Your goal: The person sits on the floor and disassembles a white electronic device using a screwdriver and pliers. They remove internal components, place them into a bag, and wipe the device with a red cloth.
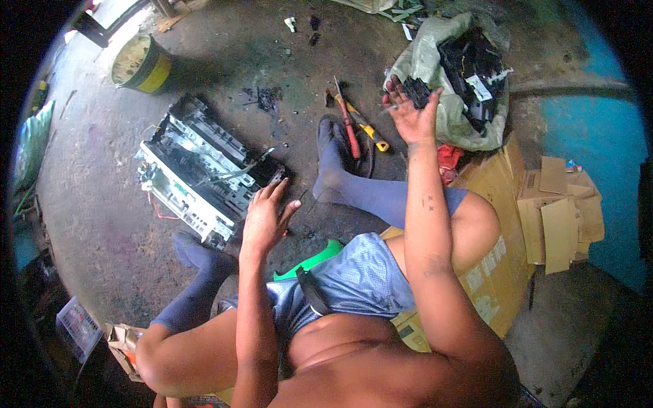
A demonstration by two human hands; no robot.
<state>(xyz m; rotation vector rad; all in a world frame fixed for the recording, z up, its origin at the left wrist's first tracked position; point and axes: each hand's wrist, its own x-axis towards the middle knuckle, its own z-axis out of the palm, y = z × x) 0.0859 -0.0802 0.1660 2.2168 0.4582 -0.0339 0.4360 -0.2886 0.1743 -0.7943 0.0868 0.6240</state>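
My left hand (264,214) is open, its fingers stretched over the near right end of a stripped printer frame (197,166); I cannot tell whether they touch it. The frame is white and black and lies tilted on the floor. Palm up, my right hand (413,121) is open beside the sack, thumb and fingers spread. A small black plastic part (417,92) shows at its fingers, not gripped; whether it rests on them or is just leaving them I cannot tell. The pale woven sack (445,126) behind it holds black plastic pieces (469,61).
A red-handled screwdriver (348,126) and a yellow-handled tool (367,127) lie by my right foot. A bucket (143,64) stands at the far left. Cardboard (500,197) lies under my right leg, and folded boxes (561,214) lean near the blue wall (592,149). Something green (316,258) sits between my legs.
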